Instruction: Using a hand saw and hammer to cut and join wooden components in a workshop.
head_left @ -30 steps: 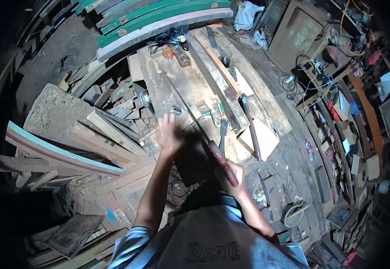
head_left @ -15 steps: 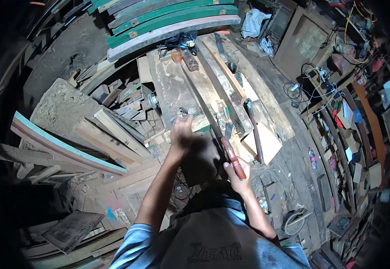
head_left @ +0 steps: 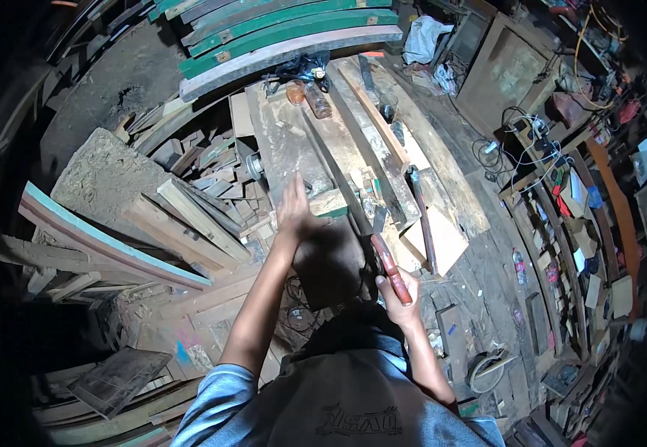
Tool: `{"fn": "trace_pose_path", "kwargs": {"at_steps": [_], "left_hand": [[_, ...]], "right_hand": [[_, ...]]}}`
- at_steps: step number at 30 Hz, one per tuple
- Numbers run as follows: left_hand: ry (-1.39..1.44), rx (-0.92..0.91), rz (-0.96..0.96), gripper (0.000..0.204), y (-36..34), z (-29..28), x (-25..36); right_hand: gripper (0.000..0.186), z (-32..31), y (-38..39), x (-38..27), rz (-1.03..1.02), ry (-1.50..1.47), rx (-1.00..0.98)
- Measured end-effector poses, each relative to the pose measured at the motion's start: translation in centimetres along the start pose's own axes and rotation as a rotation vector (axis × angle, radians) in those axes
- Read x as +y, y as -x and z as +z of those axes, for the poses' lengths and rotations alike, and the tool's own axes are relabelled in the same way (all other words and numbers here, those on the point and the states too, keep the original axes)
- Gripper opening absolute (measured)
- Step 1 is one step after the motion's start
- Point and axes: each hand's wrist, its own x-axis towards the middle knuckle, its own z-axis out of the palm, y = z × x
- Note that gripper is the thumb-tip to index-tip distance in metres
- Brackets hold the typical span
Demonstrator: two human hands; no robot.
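Observation:
My left hand (head_left: 294, 212) is over the near part of the workbench (head_left: 275, 153), fingers stretched out and nothing in them. Close to its fingertips lies a pale wood block (head_left: 329, 202). In my right hand (head_left: 404, 302) is a chisel (head_left: 392, 272) with a glossy red-brown handle; its short dark blade points away from me, toward the timber. Just right of it a hammer (head_left: 423, 223) with a long dark handle leans across the bench edge. A dark board face shows below my left hand, partly in shadow.
Long timber beams (head_left: 374, 160) run away from me along the bench. A plastic bottle (head_left: 317, 100) and an orange cup (head_left: 295, 92) stand toward the far end. Green planks (head_left: 286, 45) are stacked beyond, offcuts (head_left: 215, 175) lie left, and tangled cables (head_left: 524, 141) hang at right.
My left hand has drawn slightly back to the left and its fingers have straightened. A small pale wood piece now shows farther up the bench. The right hand keeps the chisel nearly in place.

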Motion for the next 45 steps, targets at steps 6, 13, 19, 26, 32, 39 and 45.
{"fn": "trace_pose_path", "kwargs": {"at_steps": [6, 13, 19, 26, 32, 39, 45], "left_hand": [[0.126, -0.325, 0.038, 0.108, -1.8, -1.3, -1.0], [0.137, -0.233, 0.114, 0.1, -1.9, -0.4, -1.3], [0.056, 0.231, 0.232, 0.096, 0.7, 1.7, -1.3], [0.002, 0.235, 0.275, 0.087, 0.2, 1.7, -1.5], [0.009, -0.022, 0.139, 0.084, -0.1, 1.0, -1.0], [-0.078, 0.128, 0.224, 0.06, 0.0, 1.6, -0.1], [-0.088, 0.254, 0.262, 0.052, 0.6, 3.5, -2.1]], "right_hand": [[0.026, 0.5, -0.6, 0.4, -0.059, 0.01, -0.03], [0.024, 0.9, -1.0, 0.1, -0.046, -0.023, 0.018], [0.023, 1.4, 1.3, -0.1, -0.082, 0.03, 0.017], [0.02, 2.7, -2.8, -1.1, -0.121, 0.007, 0.047], [0.02, 2.8, -0.7, -0.3, -0.073, 0.041, 0.026], [0.024, 3.9, -4.0, -0.4, -0.144, 0.069, 0.098], [0.024, 3.0, -2.0, -1.1, -0.073, -0.036, 0.023]]}}
